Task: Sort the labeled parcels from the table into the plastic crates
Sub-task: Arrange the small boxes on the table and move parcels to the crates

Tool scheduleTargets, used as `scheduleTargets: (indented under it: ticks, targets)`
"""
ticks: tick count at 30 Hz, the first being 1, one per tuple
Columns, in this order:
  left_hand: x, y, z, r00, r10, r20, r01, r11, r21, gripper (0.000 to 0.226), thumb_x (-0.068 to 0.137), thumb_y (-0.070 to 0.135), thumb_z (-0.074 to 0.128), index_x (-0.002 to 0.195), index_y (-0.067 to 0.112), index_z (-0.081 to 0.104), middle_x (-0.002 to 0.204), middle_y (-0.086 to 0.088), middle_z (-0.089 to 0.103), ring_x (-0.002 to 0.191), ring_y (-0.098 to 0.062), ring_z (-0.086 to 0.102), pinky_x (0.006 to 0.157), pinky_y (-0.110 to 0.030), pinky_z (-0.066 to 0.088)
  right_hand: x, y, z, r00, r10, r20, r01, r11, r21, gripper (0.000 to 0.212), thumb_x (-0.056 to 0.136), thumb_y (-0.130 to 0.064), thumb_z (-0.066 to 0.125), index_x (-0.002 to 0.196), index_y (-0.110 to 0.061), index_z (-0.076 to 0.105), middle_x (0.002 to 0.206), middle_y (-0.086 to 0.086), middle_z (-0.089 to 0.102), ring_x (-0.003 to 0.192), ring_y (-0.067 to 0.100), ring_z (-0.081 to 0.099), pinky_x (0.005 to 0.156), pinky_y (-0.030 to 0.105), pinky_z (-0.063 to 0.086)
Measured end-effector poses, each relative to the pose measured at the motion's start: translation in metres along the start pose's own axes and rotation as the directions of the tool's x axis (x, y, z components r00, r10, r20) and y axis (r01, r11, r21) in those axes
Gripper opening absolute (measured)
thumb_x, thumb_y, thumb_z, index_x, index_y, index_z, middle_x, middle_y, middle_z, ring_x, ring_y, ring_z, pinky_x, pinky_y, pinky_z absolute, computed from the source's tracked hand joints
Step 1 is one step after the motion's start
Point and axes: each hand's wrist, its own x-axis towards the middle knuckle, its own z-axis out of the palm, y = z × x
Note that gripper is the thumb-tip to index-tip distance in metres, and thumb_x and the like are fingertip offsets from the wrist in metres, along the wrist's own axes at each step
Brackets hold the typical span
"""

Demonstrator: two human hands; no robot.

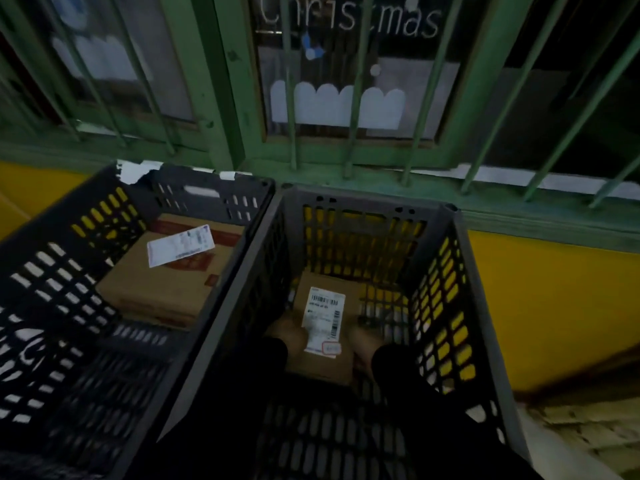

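Observation:
Two dark slotted plastic crates stand side by side below a barred window. Deep inside the right crate [485,306] is a small brown cardboard parcel [329,365] with a white barcode label on top. My left hand [289,332] grips its left edge and my right hand [362,344] grips its right edge; both wrists are in dark sleeves. In the left crate [214,282] lies a larger flat brown parcel [156,289] with a white label, which nobody touches.
A green window frame with bars [349,147] rises right behind the crates, above a yellow wall [554,299]. Pale tiled floor [571,438] shows at the lower right. The crate walls close in around both hands.

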Motion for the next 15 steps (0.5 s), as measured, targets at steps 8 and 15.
scheduleTargets:
  ticks: [8,15]
  targets:
    - [0.037,-0.008,0.018,0.999,0.032,-0.027,-0.035,0.993,-0.115,0.059,0.1,0.023,0.048,0.154,0.017,0.024,0.159,-0.008,0.025,0.145,-0.029,0.027,0.118,-0.035,0.022,0.043,0.002,0.017,0.988,-0.133,-0.075,0.123,0.985,-0.121,0.046,0.097,-0.05,0.042,0.126,-0.022,0.065,0.131,0.008,0.064,0.114,0.032,0.061,0.1,0.042,0.049]
    - [0.032,-0.027,0.041,0.99,0.104,0.098,-0.139,0.867,0.479,0.076,0.095,0.044,0.049,0.156,0.03,0.006,0.163,-0.012,-0.011,0.149,-0.037,-0.006,0.121,-0.044,0.007,0.051,0.006,0.02,0.981,-0.188,-0.046,0.179,0.972,-0.152,0.036,0.105,-0.024,0.043,0.137,-0.015,0.055,0.142,0.005,0.054,0.125,0.024,0.054,0.077,0.013,0.035]
